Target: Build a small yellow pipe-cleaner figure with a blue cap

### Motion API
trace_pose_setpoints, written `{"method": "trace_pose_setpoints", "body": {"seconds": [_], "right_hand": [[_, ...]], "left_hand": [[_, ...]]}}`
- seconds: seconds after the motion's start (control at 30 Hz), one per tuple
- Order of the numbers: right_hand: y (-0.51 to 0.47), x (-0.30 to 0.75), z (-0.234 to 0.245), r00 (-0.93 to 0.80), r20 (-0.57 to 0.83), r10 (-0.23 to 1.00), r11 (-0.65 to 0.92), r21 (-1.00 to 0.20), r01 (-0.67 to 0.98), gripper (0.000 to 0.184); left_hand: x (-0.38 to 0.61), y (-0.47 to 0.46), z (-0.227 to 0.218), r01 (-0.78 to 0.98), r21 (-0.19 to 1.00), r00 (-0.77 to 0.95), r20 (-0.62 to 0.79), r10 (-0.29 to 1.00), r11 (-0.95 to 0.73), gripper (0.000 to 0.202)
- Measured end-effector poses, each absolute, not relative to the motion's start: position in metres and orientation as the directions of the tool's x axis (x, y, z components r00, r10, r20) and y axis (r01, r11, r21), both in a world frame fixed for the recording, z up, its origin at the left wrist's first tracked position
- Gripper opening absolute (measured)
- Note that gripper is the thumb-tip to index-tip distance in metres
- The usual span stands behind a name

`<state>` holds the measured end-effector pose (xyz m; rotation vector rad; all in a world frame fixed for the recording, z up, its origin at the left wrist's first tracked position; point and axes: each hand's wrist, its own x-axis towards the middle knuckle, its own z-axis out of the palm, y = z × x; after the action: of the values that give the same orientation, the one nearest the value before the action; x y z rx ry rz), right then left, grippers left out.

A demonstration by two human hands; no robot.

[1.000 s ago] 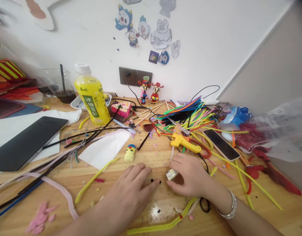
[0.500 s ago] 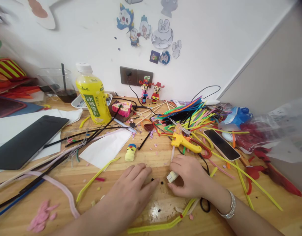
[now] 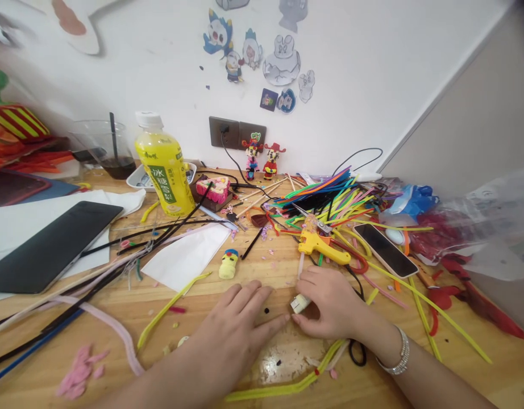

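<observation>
My right hand (image 3: 330, 304) is closed around a small pale-yellow piece (image 3: 300, 304) with a whitish end and thin dark marks; its far part is hidden in my fingers. My left hand (image 3: 242, 326) rests low over the table with fingers outstretched, and one fingertip comes close to the right hand. Beside that finger lies a tiny black bit (image 3: 266, 311). A small yellow figure (image 3: 228, 264) with a blue top stands beyond my left hand. The yellow glue gun (image 3: 321, 247) lies just past my right hand.
A bottle of yellow drink (image 3: 165, 170) stands at the back left, near a black tablet (image 3: 53, 244). Pipe cleaners (image 3: 317, 193) are heaped at the back right beside a phone (image 3: 385, 250). Two small figures (image 3: 270, 159) stand by the wall. Pink scraps (image 3: 79, 372) lie front left.
My left hand has moved right, its extended fingertip now near the right hand. One of two black bits between the hands is no longer visible. The right hand keeps its hold.
</observation>
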<state>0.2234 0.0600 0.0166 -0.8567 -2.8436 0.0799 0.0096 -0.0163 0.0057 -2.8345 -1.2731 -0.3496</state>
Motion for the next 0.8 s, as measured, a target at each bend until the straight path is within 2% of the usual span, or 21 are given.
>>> {"method": "trace_pose_setpoints", "body": {"seconds": [0.27, 0.4, 0.63, 0.8], "right_hand": [[0.0590, 0.2229, 0.0195, -0.813, 0.124, 0.569, 0.822, -0.109, 0.559, 0.019], [0.0592, 0.2219, 0.0193, -0.811, 0.125, 0.572, 0.820, -0.085, 0.566, 0.019], [0.0585, 0.2193, 0.0195, -0.810, 0.152, 0.567, 0.823, -0.067, 0.564, 0.019], [0.0559, 0.2156, 0.0187, -0.800, 0.181, 0.573, 0.819, -0.081, 0.568, 0.020]], "left_hand": [[0.0107, -0.0161, 0.0098, 0.795, 0.067, 0.575, 0.234, 0.784, -0.603, 0.036], [0.0105, -0.0165, 0.0072, 0.782, 0.065, 0.588, 0.253, 0.768, -0.620, 0.040], [0.0097, -0.0151, 0.0061, 0.765, 0.167, 0.576, 0.253, 0.777, -0.622, 0.043], [0.0083, -0.0157, 0.0050, 0.785, 0.171, 0.550, 0.252, 0.796, -0.596, 0.045]]}}
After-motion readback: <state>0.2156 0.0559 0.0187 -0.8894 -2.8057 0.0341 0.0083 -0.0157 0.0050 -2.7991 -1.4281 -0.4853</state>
